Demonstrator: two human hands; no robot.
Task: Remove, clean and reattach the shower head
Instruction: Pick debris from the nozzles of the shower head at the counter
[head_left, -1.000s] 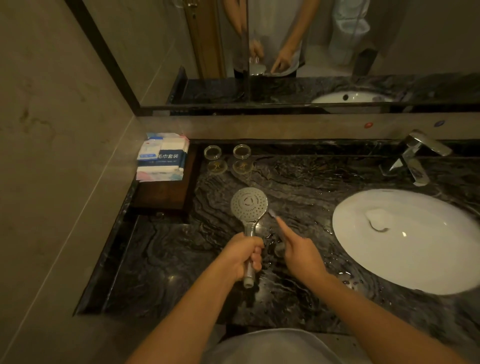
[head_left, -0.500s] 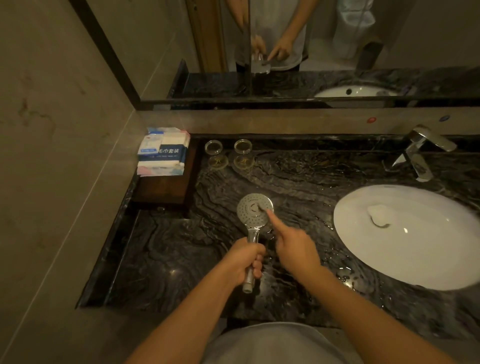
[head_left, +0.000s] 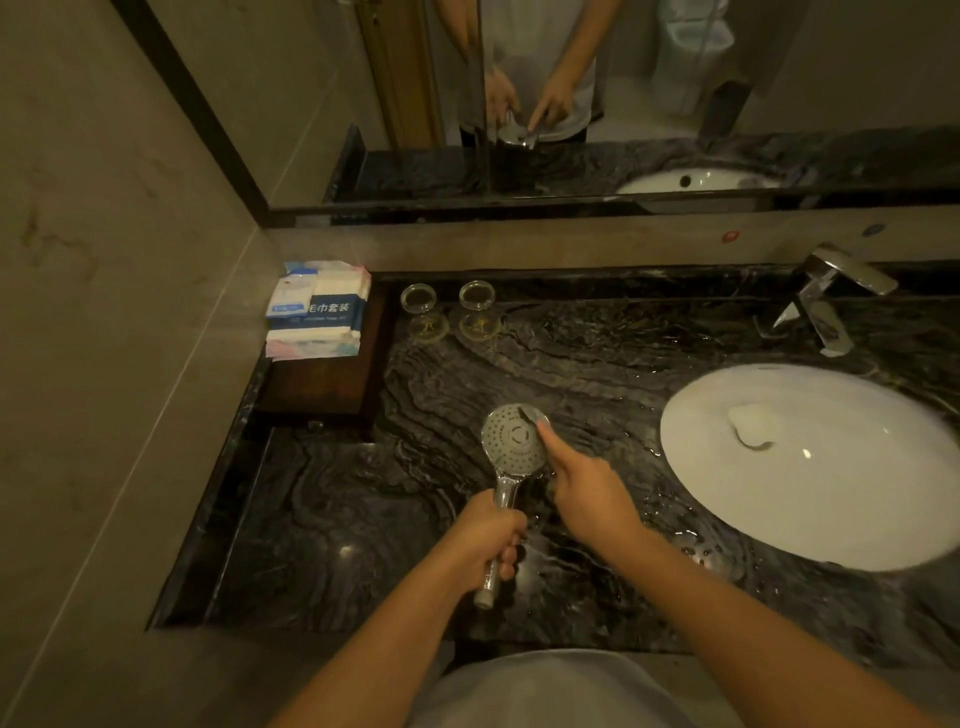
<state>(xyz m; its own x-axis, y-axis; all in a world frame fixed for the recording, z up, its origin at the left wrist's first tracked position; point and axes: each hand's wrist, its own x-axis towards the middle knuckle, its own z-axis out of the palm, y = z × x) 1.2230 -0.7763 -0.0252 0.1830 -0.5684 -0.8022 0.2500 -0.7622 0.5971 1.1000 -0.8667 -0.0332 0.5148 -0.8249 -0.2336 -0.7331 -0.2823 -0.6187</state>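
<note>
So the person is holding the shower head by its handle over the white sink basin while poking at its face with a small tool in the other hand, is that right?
Not quite. The shower head is over the dark marble counter, not over the white sink basin, which lies off to the right. The head view shows this. The rest stands: the left hand grips the handle, and the right hand pokes at the face with a small tool.

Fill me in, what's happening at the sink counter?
A person holds a detached shower head over the dark marble counter. The left hand grips its handle; the right hand works a small tool, too blurred to identify, against the spray face. The white basin sits to the right, and the counter beside it looks wet.
</note>
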